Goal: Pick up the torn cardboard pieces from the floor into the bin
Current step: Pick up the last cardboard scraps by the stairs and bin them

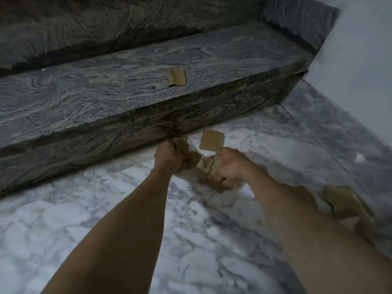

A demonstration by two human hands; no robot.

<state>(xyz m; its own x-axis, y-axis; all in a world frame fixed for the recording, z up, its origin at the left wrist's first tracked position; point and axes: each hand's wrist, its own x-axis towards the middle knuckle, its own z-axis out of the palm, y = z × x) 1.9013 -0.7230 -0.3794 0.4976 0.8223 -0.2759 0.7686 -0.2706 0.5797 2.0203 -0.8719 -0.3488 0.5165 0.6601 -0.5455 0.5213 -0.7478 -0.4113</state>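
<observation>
Pale marble floor (pixel 106 209), dark stone step (pixel 106 98). Left hand (pixel 169 155) and right hand (pixel 231 164), each grip curled tight round torn cardboard pieces (pixel 209 166); more scraps (pixel 343 200) right, one piece (pixel 177 76) on step. Best keep bundles squeezed, then gather strays; bin unseen.

The cardboard pieces (pixel 209 166) are showing a plain light brown. The floor (pixel 106 209) is showing white marble with grey veins. The step (pixel 106 96) is showing dark grey swirling bands.
</observation>
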